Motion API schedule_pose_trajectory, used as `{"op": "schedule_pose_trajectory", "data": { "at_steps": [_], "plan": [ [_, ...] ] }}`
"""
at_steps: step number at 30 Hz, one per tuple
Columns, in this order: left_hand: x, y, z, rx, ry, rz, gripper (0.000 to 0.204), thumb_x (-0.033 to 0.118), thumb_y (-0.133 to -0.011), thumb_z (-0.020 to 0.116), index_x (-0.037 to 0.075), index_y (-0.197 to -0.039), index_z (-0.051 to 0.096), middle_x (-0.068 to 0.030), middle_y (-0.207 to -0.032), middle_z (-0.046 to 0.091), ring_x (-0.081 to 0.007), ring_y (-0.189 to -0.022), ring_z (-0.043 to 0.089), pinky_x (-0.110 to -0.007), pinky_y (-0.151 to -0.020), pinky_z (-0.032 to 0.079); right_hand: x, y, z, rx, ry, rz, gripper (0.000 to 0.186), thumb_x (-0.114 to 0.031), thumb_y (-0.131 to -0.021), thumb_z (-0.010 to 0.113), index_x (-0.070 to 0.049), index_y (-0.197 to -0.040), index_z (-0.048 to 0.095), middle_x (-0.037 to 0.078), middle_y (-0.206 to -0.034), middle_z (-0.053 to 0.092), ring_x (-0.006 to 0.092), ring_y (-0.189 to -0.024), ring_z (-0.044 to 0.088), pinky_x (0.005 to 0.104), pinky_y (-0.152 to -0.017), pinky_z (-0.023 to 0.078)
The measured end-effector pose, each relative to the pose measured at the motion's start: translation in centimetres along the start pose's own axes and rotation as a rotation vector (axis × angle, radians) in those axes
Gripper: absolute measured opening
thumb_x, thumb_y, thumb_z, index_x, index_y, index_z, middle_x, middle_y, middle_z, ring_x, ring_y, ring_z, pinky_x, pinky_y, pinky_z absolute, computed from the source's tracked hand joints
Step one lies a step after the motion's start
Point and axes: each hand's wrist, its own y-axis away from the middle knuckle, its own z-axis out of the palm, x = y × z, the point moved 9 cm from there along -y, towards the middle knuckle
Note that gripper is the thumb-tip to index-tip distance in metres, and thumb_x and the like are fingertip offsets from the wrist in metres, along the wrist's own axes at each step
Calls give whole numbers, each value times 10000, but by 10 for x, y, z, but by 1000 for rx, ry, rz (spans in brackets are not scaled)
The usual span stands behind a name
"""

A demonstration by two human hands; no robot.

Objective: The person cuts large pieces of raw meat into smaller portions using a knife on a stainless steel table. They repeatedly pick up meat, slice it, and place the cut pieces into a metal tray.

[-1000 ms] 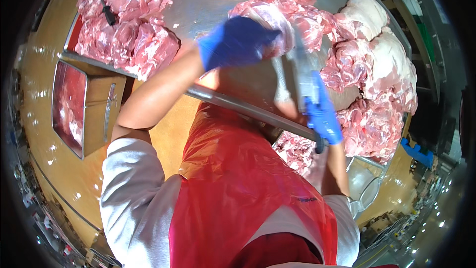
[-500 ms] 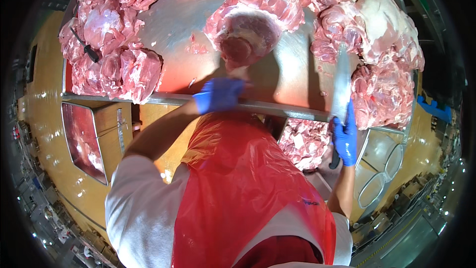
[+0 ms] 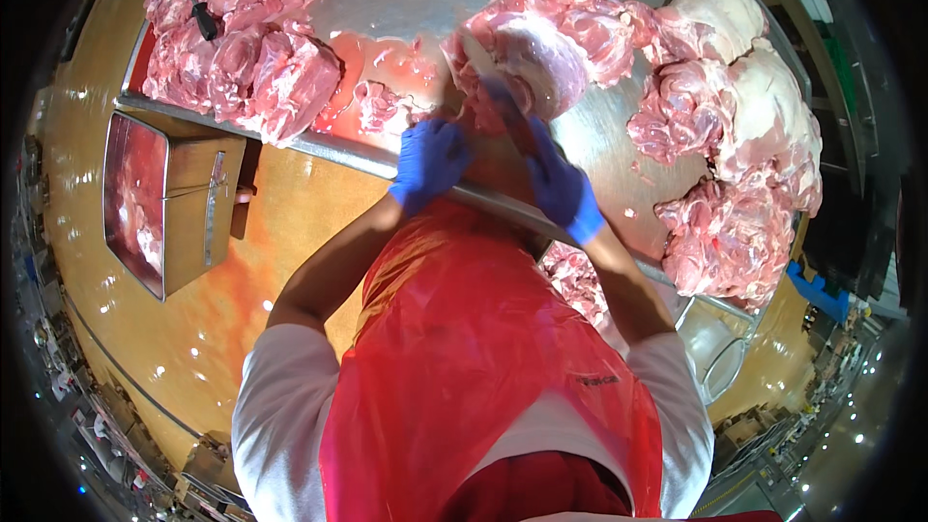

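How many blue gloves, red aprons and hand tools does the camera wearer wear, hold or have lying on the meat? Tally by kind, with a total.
Blue gloves: 2
Red apron: 1
Hand tools (blurred held knife, black-handled tool on meat): 2
Total: 5

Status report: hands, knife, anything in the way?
Right grip around knife, blade over raw meat. Left grip curled by table edge, contents unclear. Black-handled tool aside, on meat pile.

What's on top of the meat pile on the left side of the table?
A thin tool with a black handle lies on the meat pile. The meat right beneath it is covered, and so is the table under the pile.
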Motion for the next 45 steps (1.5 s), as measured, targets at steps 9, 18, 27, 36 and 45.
{"op": "schedule_pose_trajectory", "data": {
  "at_steps": [9, 18, 27, 36, 45],
  "plan": [
    [-9, 53, -58, 75, 200, -167, 122, 73, -826, 682, 71, -928, 617, -140, -812, 602, -326, -789, 614, -447, -693, 499, 77, 87, 11, -241, 437, -192, 678, -80, -922, 524, -183, -1555, 305, 127, -785, 620, 245, -555, 608, 366, -511, 524],
    [13, 5, 75, 9, 929, -661, 236, 212, -893, 701, 77, -1040, 576, -100, -889, 649, -236, -774, 674, -344, -662, 559, 41, 70, -65, -24, 292, -69, 591, -93, -944, 561, -167, -1509, 406, 166, -914, 653, 344, -701, 663, 433, -577, 544],
    [-5, 36, 100, -4, 1572, -956, 116, 101, -942, 598, 119, -917, 486, -24, -773, 556, -130, -601, 528, -278, -527, 440, 11, 3, 18, 7, 83, -137, 642, -114, -939, 554, -174, -1539, 333, 163, -1098, 689, 366, -812, 693, 472, -611, 548],
    [-21, 31, 83, -11, 1442, -805, 214, 126, -943, 568, 100, -731, 579, -16, -642, 529, -115, -609, 511, -275, -572, 410, 66, 63, 23, -208, 425, -141, 762, -61, -883, 523, -273, -1572, 276, 122, -782, 621, 282, -589, 640, 412, -525, 532],
    [-19, 57, 90, -263, 1546, -1025, 162, 202, -949, 595, 85, -838, 612, -31, -751, 590, -148, -690, 568, -306, -639, 469, 101, 116, -30, -311, 469, -186, 676, -72, -891, 546, -149, -1536, 359, 126, -773, 590, 290, -553, 605, 429, -519, 507]
  ]
}}
